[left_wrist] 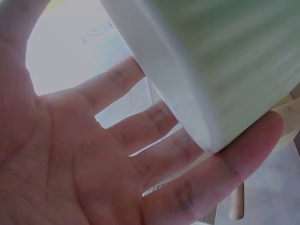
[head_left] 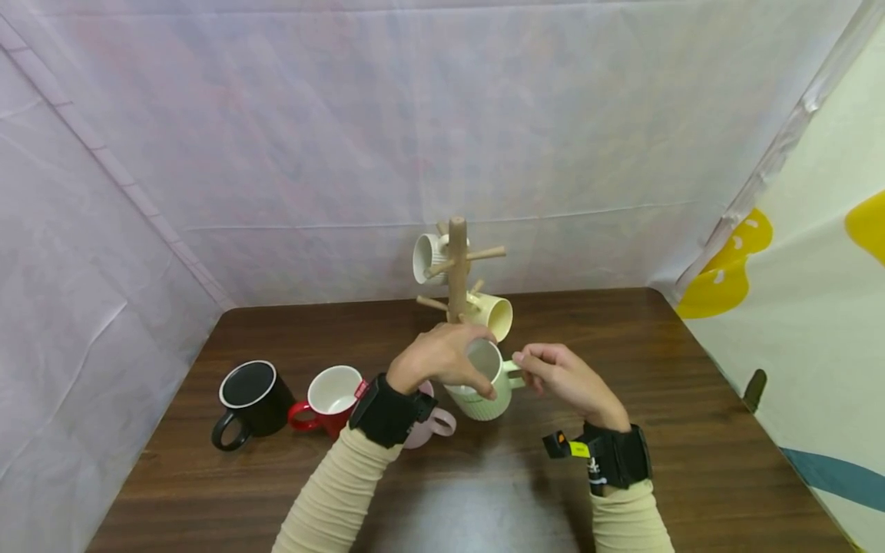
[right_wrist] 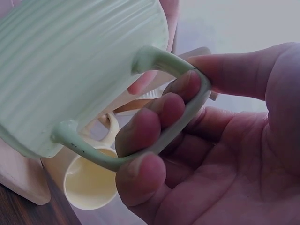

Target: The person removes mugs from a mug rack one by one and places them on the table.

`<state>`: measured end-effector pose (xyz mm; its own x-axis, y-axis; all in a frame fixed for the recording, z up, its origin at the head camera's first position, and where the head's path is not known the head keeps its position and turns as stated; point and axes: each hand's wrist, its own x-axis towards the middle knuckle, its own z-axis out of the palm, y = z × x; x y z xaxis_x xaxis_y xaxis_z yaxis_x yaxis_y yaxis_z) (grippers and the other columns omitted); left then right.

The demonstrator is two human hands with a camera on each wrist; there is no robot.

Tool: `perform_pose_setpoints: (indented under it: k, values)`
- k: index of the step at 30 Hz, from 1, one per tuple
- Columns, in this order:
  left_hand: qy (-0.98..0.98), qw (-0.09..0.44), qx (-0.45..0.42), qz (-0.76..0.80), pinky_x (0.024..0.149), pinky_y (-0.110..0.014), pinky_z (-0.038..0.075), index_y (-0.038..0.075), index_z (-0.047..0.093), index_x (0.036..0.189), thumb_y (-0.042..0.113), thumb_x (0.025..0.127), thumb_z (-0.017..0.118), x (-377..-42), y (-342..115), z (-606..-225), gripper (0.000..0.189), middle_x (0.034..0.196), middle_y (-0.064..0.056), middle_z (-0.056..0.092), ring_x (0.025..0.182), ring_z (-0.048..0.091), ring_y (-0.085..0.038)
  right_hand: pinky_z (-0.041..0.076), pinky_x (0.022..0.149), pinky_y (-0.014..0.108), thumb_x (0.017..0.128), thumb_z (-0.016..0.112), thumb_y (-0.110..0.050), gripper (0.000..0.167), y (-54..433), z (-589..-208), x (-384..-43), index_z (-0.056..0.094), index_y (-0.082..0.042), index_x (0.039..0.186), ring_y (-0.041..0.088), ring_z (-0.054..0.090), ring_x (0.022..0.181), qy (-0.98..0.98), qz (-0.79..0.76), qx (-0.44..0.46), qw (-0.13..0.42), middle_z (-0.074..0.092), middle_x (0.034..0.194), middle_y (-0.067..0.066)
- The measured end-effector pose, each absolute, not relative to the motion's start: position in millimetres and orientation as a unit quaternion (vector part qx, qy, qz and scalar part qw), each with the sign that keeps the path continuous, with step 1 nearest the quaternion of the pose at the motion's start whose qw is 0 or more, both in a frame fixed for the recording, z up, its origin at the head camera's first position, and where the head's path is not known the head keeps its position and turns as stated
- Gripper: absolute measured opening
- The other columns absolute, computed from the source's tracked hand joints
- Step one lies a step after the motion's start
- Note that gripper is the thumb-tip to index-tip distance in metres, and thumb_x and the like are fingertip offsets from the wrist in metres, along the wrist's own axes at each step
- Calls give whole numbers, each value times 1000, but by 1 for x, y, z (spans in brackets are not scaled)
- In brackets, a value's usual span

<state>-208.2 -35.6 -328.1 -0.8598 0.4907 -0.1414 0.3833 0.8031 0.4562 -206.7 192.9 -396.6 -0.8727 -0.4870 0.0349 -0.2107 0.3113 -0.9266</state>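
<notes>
A light green ribbed mug (head_left: 487, 395) is tilted above the table in front of a wooden mug tree (head_left: 457, 269). My left hand (head_left: 442, 357) spans its rim side, with the thumb at the front and the fingers round the far side. In the left wrist view, fingers (left_wrist: 211, 183) lie along the ribbed wall. On the right, my right hand (head_left: 570, 376) grips the mug's handle (right_wrist: 173, 63), its fingers hooked through the loop and the thumb pressed on it. Partly behind my left wrist sits a pink mug (head_left: 418, 436).
A white ribbed mug (head_left: 427, 257) hangs on the tree's upper left, and a pale yellow mug (head_left: 494, 315) on a lower peg. To the left, a red mug (head_left: 325, 415) with white inside and a black mug (head_left: 266, 403) stand on the brown table (head_left: 691, 430). Cloth walls surround it.
</notes>
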Motion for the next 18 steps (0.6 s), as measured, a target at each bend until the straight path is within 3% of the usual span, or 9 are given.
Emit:
perform_pose_setpoints:
  k: [18]
  values:
    - [938, 126, 233, 222, 84, -45, 48, 25, 60, 131, 46, 65, 89, -206, -38, -332, 75, 117, 4, 64, 113, 54, -25, 38, 55, 26, 104, 51, -32, 41, 192, -397, -206, 56, -3, 76, 13, 44, 56, 798, -547, -220, 127, 50, 64, 7]
